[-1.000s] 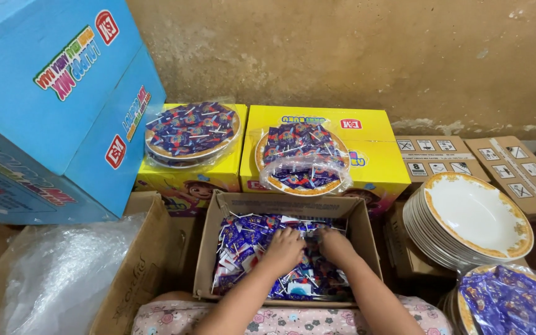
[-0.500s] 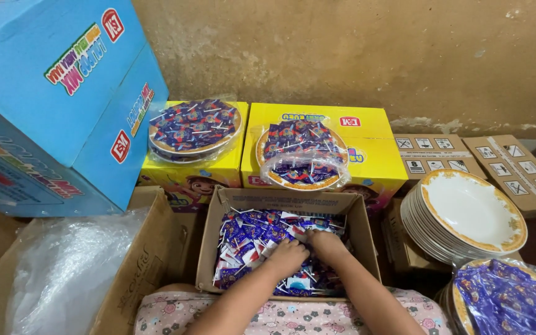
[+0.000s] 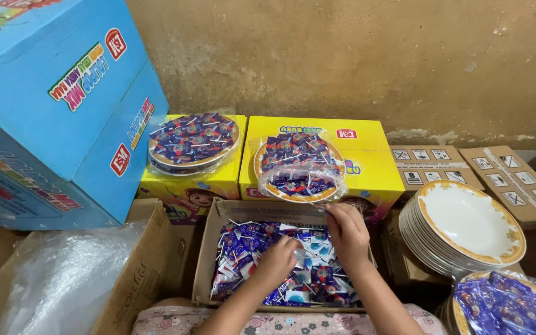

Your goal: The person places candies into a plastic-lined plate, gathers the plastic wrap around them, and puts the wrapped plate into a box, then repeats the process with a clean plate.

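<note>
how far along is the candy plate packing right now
Done: two wrapped plates of candies sit on the yellow boxes, a third filled plate at lower right. In hand: the left hand digs in the open box of candies; the right hand reaches up to the nearer wrapped plate's edge. Left: a stack of empty plates and much loose candy.

Soft, even indoor light, colours vivid and focus sharp across the frame.
Light falls from above and in front, brightest on the mottled wall and the yellow cartons. Mild glare sits on the stack of white plates and the clear plastic bag. Shadows deepen at the lower corners and right edge. Wide-angle lens bends the blue box at the left edge.
</note>
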